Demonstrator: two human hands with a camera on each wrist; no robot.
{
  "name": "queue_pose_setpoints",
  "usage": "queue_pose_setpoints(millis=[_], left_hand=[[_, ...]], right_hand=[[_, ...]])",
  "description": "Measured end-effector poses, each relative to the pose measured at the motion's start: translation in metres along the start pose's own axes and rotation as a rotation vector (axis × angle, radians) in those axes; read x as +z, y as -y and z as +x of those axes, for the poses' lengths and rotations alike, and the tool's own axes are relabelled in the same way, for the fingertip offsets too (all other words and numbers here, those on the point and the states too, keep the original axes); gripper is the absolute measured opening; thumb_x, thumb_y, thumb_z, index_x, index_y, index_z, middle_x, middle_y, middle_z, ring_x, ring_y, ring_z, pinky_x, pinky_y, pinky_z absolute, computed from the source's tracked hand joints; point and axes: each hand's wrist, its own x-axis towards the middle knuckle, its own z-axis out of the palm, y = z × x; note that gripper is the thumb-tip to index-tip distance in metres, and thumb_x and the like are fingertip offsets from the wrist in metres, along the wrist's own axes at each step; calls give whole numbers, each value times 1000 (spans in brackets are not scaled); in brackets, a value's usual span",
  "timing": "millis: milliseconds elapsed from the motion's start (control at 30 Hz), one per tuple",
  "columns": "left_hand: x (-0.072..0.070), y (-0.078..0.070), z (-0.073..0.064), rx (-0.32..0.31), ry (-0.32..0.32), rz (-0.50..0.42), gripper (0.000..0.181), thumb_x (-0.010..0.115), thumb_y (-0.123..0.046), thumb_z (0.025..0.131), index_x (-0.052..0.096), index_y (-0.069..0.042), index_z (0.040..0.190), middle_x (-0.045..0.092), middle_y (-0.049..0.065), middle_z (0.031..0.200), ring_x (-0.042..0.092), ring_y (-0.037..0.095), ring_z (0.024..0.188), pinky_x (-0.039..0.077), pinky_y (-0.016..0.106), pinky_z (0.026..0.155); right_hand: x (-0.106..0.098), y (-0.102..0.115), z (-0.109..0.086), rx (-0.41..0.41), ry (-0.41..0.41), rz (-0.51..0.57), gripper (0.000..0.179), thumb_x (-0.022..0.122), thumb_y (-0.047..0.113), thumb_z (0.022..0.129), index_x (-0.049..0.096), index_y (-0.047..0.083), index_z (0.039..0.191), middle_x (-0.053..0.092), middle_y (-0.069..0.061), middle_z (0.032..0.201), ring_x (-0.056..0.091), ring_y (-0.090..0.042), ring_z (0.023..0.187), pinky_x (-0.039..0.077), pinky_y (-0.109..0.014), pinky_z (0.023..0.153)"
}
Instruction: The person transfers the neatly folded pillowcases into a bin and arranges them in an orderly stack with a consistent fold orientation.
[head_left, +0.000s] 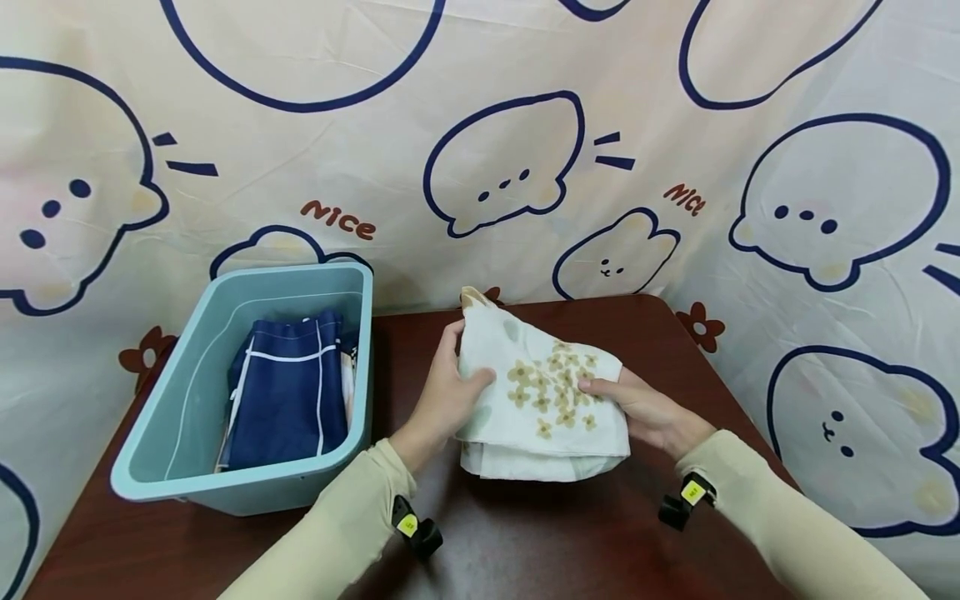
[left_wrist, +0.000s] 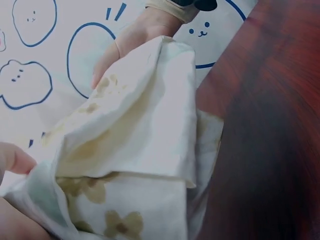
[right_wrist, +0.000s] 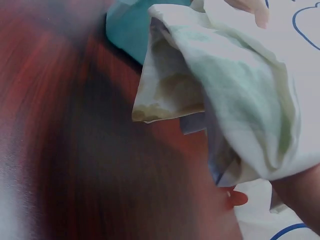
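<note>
A folded white cloth (head_left: pixel 517 417) printed with tan flowers is held above the brown table, between both hands. On its left side my left hand (head_left: pixel 448 387) pinches the edge, thumb on the front and fingers behind. My right hand (head_left: pixel 645 406) grips the opposite side the same way, its thumb over the flowers. In the left wrist view the cloth (left_wrist: pixel 170 120) shows several loose layers with a fold gaping open. From the right wrist, a pale green patch of the cloth (right_wrist: pixel 240 95) and a hanging corner are seen. The fingers behind the cloth are mostly hidden.
A light blue plastic bin (head_left: pixel 138 442) stands left of the hands, with a folded navy cloth (head_left: pixel 288 400) with white lines and other fabric inside. The dark red-brown table (head_left: pixel 525 542) meets a cartoon-printed curtain (head_left: pixel 495 50) at the back and right.
</note>
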Motion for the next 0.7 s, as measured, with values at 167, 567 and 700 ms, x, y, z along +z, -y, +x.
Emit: queue_pose_setpoints(millis=[167, 567, 700], left_hand=[[-6, -11, 0, -49, -4, 63, 68, 61, -3, 92, 33, -24, 150, 47, 10, 143, 57, 30, 117, 51, 45, 92], [-27, -38, 2, -90, 37, 237, 73, 62, -10, 95, 23, -19, 155, 36, 9, 157, 46, 30, 136, 47, 55, 106], [-34, -42, 4, -83, 50, 262, 72, 61, -11, 96, 21, -17, 156, 35, 11, 157, 47, 32, 135, 48, 56, 106]], right_hand=[[3, 12, -2, -36, -16, -32, 62, 58, 24, 103, 23, 12, 153, 66, 4, 121, 70, -10, 105, 58, -29, 88], [10, 36, 7, -63, -8, -21, 63, 61, 21, 102, 26, 15, 155, 66, 3, 124, 71, -12, 106, 59, -30, 88], [13, 42, 10, -73, 8, -7, 60, 59, 18, 103, 28, 17, 153, 65, 2, 125, 71, -12, 106, 59, -30, 88]])
